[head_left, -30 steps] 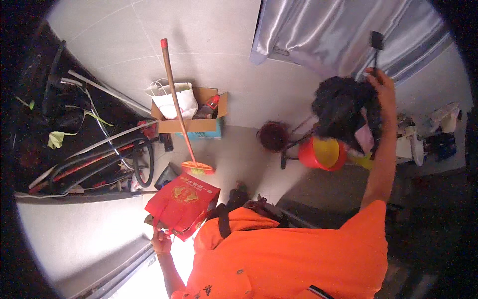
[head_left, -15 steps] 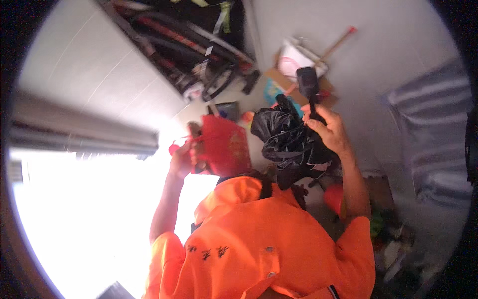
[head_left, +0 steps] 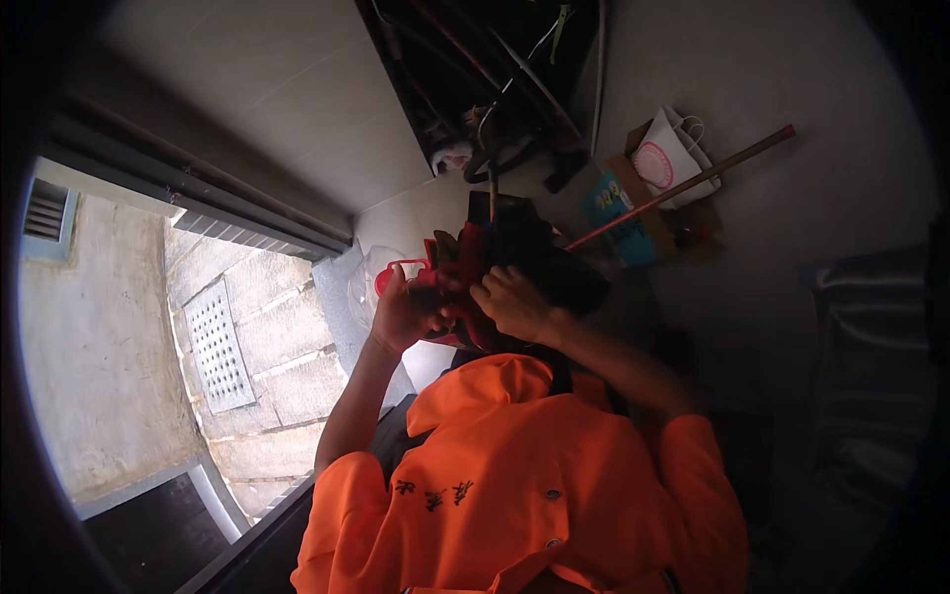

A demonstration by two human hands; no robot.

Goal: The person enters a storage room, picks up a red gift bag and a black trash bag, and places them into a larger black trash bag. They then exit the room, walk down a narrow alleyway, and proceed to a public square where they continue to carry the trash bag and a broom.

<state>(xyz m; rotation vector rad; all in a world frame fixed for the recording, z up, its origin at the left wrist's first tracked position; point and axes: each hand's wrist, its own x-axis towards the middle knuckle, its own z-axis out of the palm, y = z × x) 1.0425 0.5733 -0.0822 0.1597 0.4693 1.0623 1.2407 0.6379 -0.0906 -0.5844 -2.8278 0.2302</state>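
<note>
A red plastic object [head_left: 453, 272] is in my left hand [head_left: 401, 312]; its shape is partly hidden by fingers and shadow. My left fingers curl about its near side. Just left of it is a round red cap with a looped handle [head_left: 383, 281]. My right hand [head_left: 517, 305] is close beside the left, fingers bent down over the red object's right edge. What those fingers grip is hidden. A crumpled black plastic bag [head_left: 574, 277] lies dark just beyond my right hand.
A long stick [head_left: 683, 191] with a red tip slants in front of a white paper bag [head_left: 671, 158] and a blue box [head_left: 625, 223]. Dark rods and hoses [head_left: 495, 79] stand at the far wall. To the left, a doorway opens onto paving with a perforated drain cover [head_left: 218, 345].
My right hand has come left and down, beside my left hand. The black scoop-like tool it held upright no longer shows clearly. The view has turned and darkened.
</note>
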